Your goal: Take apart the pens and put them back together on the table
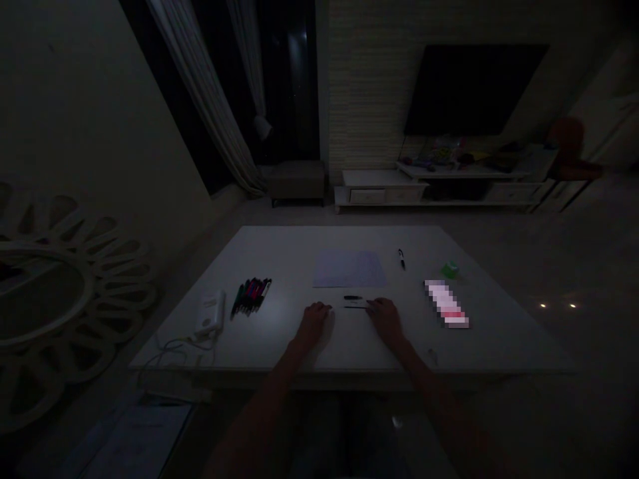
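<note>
We find the left grip (313, 322) and right grip (385, 319) palm-down on the worktop (279, 352), loosely curled and holding nothing, either side of two slim dark pens (355, 307). We judge these light, stiff and apt to roll, best taken at mid-barrel.

Two pens (355, 307) between hands (314, 322) (384, 319) on table (279, 259)
</note>
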Action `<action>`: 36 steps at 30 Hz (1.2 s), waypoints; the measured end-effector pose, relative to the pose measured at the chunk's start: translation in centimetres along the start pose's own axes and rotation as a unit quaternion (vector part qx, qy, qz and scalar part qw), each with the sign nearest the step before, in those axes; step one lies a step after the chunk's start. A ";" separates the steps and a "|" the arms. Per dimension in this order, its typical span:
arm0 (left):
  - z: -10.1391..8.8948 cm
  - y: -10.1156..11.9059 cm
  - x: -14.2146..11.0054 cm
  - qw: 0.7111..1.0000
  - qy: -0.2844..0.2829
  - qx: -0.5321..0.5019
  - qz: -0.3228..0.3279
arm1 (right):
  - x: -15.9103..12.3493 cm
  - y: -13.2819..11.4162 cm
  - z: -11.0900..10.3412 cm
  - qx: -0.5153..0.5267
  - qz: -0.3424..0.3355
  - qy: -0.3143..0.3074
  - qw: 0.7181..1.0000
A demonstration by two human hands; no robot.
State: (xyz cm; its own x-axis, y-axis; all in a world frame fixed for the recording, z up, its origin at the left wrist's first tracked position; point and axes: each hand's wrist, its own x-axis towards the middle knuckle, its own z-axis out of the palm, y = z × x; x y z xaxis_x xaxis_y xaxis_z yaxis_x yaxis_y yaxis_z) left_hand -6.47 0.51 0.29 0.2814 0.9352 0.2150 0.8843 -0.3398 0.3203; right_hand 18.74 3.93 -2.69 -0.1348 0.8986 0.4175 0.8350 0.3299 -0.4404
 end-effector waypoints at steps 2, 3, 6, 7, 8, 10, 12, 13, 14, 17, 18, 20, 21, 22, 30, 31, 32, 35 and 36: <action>0.6 1.3 0.2 0.999 -0.020 0.007 0.036 | -0.9 0.6 -0.4 -0.027 -0.005 0.002 1.000; 1.0 2.0 0.3 0.998 -0.024 0.010 0.052 | -1.5 0.9 -0.6 -0.043 -0.009 0.001 0.999; 2.5 4.0 0.9 0.996 -0.019 0.012 0.088 | -3.6 2.2 -1.3 -0.093 -0.015 -0.005 0.996; 3.0 4.4 1.1 0.995 -0.014 0.009 0.094 | -4.2 2.6 -1.6 -0.106 -0.013 -0.008 0.994; 3.3 4.6 1.3 0.995 -0.008 0.004 0.096 | -4.8 2.9 -1.8 -0.116 -0.011 -0.012 0.993; 3.8 4.8 1.5 0.996 0.010 -0.006 0.091 | -5.5 3.3 -2.2 -0.127 -0.004 -0.020 0.992; 4.0 4.4 1.6 0.996 0.034 -0.015 0.084 | -5.8 3.3 -2.4 -0.131 0.005 -0.026 0.991; 3.9 4.2 1.5 0.996 0.046 -0.018 0.080 | -5.8 3.3 -2.4 -0.132 0.009 -0.028 0.991; 3.8 3.8 1.3 0.995 0.059 -0.020 0.075 | -5.7 3.3 -2.3 -0.133 0.011 -0.028 0.991; 2.8 2.2 0.2 0.994 0.096 -0.021 0.053 | -5.5 3.3 -2.0 -0.131 0.014 -0.026 0.991; 2.3 1.5 -0.5 0.993 0.105 -0.020 0.044 | -5.4 3.3 -1.9 -0.128 0.013 -0.025 0.991; 1.0 -0.4 -2.0 0.992 0.121 -0.015 0.023 | -5.4 3.3 -1.8 -0.126 0.011 -0.026 0.992; 0.3 -1.4 -2.9 0.992 0.125 -0.011 0.015 | -5.5 3.4 -1.9 -0.126 0.009 -0.028 0.992; -0.4 -2.6 -3.9 0.992 0.128 -0.005 0.004 | -5.5 3.4 -2.0 -0.127 0.006 -0.033 0.991; -3.2 -9.6 -9.9 0.980 0.147 0.089 -0.105 | -7.9 5.3 -3.7 -0.148 0.000 -0.068 0.987; -3.0 -9.6 -10.0 0.977 0.148 0.098 -0.117 | -8.3 5.5 -3.8 -0.151 0.005 -0.064 0.986; -2.9 -9.5 -10.0 0.975 0.148 0.104 -0.126 | -8.5 5.6 -3.8 -0.154 0.010 -0.059 0.986; -2.5 -8.9 -9.7 0.972 0.155 0.106 -0.142 | -8.7 5.4 -3.8 -0.159 0.025 -0.047 0.986; -2.4 -8.9 -9.7 0.972 0.155 0.104 -0.144 | -8.7 5.2 -3.8 -0.159 0.028 -0.045 0.986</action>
State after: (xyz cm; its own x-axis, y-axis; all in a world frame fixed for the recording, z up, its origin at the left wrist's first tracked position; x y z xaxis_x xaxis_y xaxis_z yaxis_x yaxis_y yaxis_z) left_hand -17.93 -5.77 -2.43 -0.0858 0.9025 0.4221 0.9750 -0.0111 0.2220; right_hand 26.28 -3.22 -5.60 -0.1191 0.9396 0.3209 0.9654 0.1851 -0.1835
